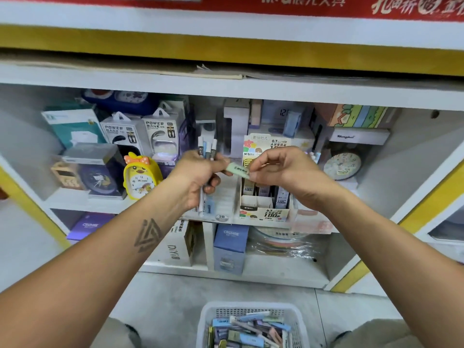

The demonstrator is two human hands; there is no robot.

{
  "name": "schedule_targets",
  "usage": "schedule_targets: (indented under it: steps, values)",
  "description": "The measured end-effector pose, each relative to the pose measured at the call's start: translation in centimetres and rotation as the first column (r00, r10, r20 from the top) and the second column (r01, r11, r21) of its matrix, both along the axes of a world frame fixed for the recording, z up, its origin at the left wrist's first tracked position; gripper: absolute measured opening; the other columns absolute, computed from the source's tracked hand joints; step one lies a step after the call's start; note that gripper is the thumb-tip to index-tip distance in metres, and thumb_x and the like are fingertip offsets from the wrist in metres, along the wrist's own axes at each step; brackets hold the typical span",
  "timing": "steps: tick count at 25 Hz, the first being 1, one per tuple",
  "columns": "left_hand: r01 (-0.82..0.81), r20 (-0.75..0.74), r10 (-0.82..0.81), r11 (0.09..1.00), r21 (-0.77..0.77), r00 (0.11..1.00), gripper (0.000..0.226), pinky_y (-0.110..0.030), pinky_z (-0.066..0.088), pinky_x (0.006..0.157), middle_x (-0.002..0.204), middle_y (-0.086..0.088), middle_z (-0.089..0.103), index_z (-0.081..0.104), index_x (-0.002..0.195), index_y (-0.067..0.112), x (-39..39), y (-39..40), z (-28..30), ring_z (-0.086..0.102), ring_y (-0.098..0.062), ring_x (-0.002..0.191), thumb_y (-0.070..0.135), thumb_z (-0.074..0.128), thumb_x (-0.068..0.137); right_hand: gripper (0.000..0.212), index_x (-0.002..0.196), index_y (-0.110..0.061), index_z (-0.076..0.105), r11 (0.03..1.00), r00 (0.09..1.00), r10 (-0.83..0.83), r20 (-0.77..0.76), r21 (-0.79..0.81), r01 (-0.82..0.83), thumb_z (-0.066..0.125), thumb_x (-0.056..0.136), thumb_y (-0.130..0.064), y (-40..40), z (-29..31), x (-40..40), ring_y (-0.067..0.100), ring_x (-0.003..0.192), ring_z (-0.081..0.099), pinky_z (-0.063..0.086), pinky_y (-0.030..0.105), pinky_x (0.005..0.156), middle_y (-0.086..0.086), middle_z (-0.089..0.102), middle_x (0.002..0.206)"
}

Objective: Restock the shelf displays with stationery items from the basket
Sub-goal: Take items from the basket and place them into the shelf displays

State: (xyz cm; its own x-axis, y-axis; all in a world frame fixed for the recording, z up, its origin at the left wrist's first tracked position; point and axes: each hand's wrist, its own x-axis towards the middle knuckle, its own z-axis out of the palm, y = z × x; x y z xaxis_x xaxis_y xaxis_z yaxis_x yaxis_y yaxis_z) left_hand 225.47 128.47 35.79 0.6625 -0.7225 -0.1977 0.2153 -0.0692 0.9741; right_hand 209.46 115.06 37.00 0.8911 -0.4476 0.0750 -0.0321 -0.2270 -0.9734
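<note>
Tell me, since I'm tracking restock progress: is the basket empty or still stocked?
Still stocked. The white basket on the floor holds a pile of pastel stationery items.

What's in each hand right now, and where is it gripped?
Left hand grips a bundle of pens around mid-shaft. Right hand pinches the green eraser by its right end.

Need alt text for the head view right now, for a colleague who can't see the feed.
Two bare hands meet before a white shelf: the left hand grips a bundle of pens, the right hand pinches a pale green eraser. A white basket of stationery sits on the floor below.
</note>
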Motion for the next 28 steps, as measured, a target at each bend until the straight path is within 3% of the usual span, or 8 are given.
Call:
schedule_targets:
  steps: [4,9,12,15,18,22,28]
  values:
    - [-0.007,0.13,0.009,1.0,-0.017,0.991,0.012,-0.016,0.026,0.034,0.066,-0.009,0.071,0.062,0.089,0.008,1.0,1.4,0.1,0.039,-0.012,0.037,0.007,0.073,0.086,0.034,0.1,-0.011,0.068,0.991,0.997,0.042,-0.057,-0.123,-0.049,0.082,0.075,0.007,1.2,-0.3,1.6,0.013,0.073,0.064,0.052,0.026,0.073,0.003,0.073,0.084]
    - [0.066,0.183,-0.067,0.998,0.015,0.981,0.013,-0.016,0.026,0.034,0.071,-0.01,0.072,0.064,0.09,0.008,2.0,3.0,0.1,0.04,-0.012,0.037,0.016,0.074,0.087,0.064,0.133,-0.033,0.057,0.94,0.98,0.126,-0.152,-0.298,-0.167,0.08,0.082,-0.004,3.2,-0.4,4.1,0.014,0.067,0.048,0.043,0.027,0.067,0.004,0.055,0.073]
    - [-0.006,0.097,-0.001,0.997,0.073,0.995,0.017,-0.016,0.025,0.035,0.076,-0.011,0.074,0.063,0.094,0.005,3.0,3.7,0.2,0.039,-0.012,0.037,0.021,0.07,0.09,0.052,0.126,-0.036,0.061,0.922,0.993,0.044,-0.11,-0.378,-0.083,0.079,0.085,-0.01,3.5,-0.5,5.2,0.011,0.062,0.046,0.045,0.024,0.067,-0.003,0.046,0.07]
    - [-0.058,-0.018,0.06,0.993,0.098,0.998,0.015,-0.014,0.024,0.035,0.075,-0.014,0.071,0.056,0.093,0.006,4.6,4.8,0.4,0.036,-0.013,0.037,0.02,0.062,0.096,0.029,0.111,-0.027,0.067,0.871,0.986,-0.166,0.021,-0.465,0.157,0.078,0.086,-0.016,3.3,-0.8,6.4,0.015,0.072,0.068,0.06,0.037,0.077,-0.004,0.063,0.083]
    - [-0.077,-0.065,0.085,0.991,0.11,0.994,0.014,-0.013,0.023,0.035,0.068,-0.012,0.067,0.054,0.092,0.008,5.7,6.0,0.4,0.035,-0.012,0.036,0.02,0.058,0.098,0.013,0.098,-0.018,0.071,0.768,0.953,-0.257,0.163,-0.564,0.304,0.077,0.087,-0.016,3.5,-1.2,7.8,0.013,0.081,0.069,0.059,0.037,0.082,-0.006,0.07,0.087]
    - [-0.062,-0.093,0.075,0.988,0.14,0.993,0.012,-0.011,0.022,0.034,0.061,-0.009,0.064,0.053,0.099,0.007,5.9,6.9,0.4,0.034,-0.011,0.035,0.019,0.056,0.099,0.009,0.096,-0.019,0.072,0.676,0.932,-0.296,0.207,-0.644,0.358,0.076,0.088,-0.02,4.1,-2.6,10.0,0.01,0.079,0.067,0.058,0.036,0.08,-0.009,0.071,0.083]
    - [-0.002,-0.124,0.024,0.985,0.172,0.992,0.012,-0.013,0.02,0.034,0.067,-0.01,0.06,0.052,0.094,0.009,6.0,7.8,0.4,0.032,-0.011,0.039,0.019,0.052,0.1,0.008,0.1,-0.016,0.071,0.725,0.961,-0.256,0.108,-0.636,0.265,0.07,0.092,-0.012,4.3,-5.4,12.9,0.015,0.079,0.07,0.06,0.039,0.079,-0.002,0.071,0.084]
